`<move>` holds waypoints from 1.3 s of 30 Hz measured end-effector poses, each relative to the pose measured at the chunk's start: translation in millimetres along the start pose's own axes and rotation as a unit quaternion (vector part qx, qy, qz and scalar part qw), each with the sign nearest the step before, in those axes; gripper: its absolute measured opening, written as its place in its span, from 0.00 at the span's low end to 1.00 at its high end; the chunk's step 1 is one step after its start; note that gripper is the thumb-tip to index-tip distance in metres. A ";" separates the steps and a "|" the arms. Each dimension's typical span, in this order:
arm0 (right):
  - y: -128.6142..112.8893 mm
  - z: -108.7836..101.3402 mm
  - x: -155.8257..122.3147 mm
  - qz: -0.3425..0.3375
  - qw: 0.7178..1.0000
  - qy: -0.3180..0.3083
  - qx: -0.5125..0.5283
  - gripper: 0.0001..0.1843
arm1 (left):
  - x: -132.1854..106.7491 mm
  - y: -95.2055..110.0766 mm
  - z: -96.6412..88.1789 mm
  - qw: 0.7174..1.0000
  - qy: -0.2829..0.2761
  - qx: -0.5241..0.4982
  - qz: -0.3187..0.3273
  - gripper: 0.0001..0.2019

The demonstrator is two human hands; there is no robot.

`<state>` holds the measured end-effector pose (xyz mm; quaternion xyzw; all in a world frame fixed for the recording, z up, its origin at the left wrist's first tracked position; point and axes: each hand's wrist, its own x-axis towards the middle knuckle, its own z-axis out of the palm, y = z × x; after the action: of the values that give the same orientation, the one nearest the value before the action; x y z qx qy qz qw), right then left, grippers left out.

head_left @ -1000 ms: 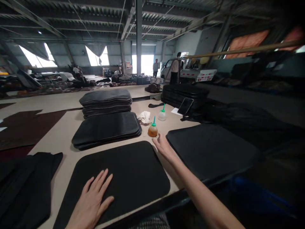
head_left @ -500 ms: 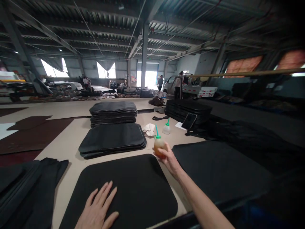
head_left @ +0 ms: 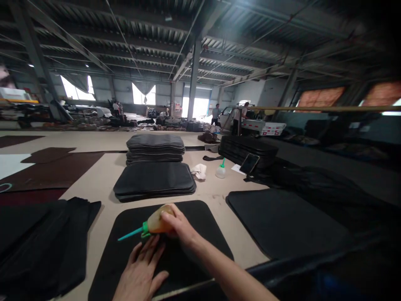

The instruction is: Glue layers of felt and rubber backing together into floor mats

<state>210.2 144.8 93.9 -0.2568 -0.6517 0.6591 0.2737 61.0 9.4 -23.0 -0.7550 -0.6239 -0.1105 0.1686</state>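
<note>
My right hand (head_left: 180,223) is wrapped round a squeeze bottle (head_left: 159,219) of amber liquid with a green cap. The bottle is tipped on its side, its long blue-green nozzle pointing left over a black rounded panel (head_left: 200,234). Flat on that panel lies my left hand (head_left: 140,267), fingers spread, just below the bottle's cap. The nozzle tip is close above the panel; whether it touches I cannot tell.
Behind the panel are two stacks of black panels, a nearer one (head_left: 155,179) and a farther one (head_left: 155,144). A white cloth (head_left: 199,171), a second bottle (head_left: 220,171) and a phone (head_left: 249,163) stand beyond. More black panels (head_left: 282,217) lie right, folded black material (head_left: 44,242) left.
My right hand has lifted the bottle from the table beyond the panel and brought it left and nearer, tilting it from upright to sideways. My left hand stays flat on the panel.
</note>
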 end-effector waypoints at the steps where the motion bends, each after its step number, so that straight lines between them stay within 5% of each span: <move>1: 2.1 6.2 2.3 0.004 1.000 -0.021 -0.006 0.27 | 0.1 1.5 -2.4 1.000 -0.012 -0.008 -0.012 0.29; 8: 12.5 23.5 7.9 -0.053 0.993 -0.084 -0.061 0.32 | -2.1 12.6 -38.4 0.986 -0.076 -0.117 -0.090 0.33; 15: 14.0 57.6 0.6 -0.109 0.954 -0.126 -0.247 0.33 | -6.0 17.5 -34.6 0.962 -0.105 -0.196 -0.156 0.35; 19: 16.4 73.2 -0.8 -0.189 0.919 -0.145 -0.313 0.30 | -6.8 17.5 -32.8 0.957 -0.141 -0.208 -0.144 0.34; 23: 18.0 74.0 4.5 -0.236 0.902 -0.157 -0.326 0.26 | -6.0 14.1 -43.5 0.965 -0.106 -0.217 -0.104 0.31; 28: 21.0 70.1 17.7 -0.268 0.890 -0.129 -0.347 0.26 | -6.7 13.0 -46.0 0.972 -0.057 -0.197 -0.117 0.32; 39: 33.5 78.9 71.6 -0.279 0.867 0.012 -0.412 0.24 | 0.0 11.9 -52.1 0.977 -0.050 -0.169 -0.120 0.30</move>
<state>103.0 137.9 63.2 -0.1620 -0.9050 0.2239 0.3235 74.9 -13.0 23.6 -0.6969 -0.6898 -0.1960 -0.0076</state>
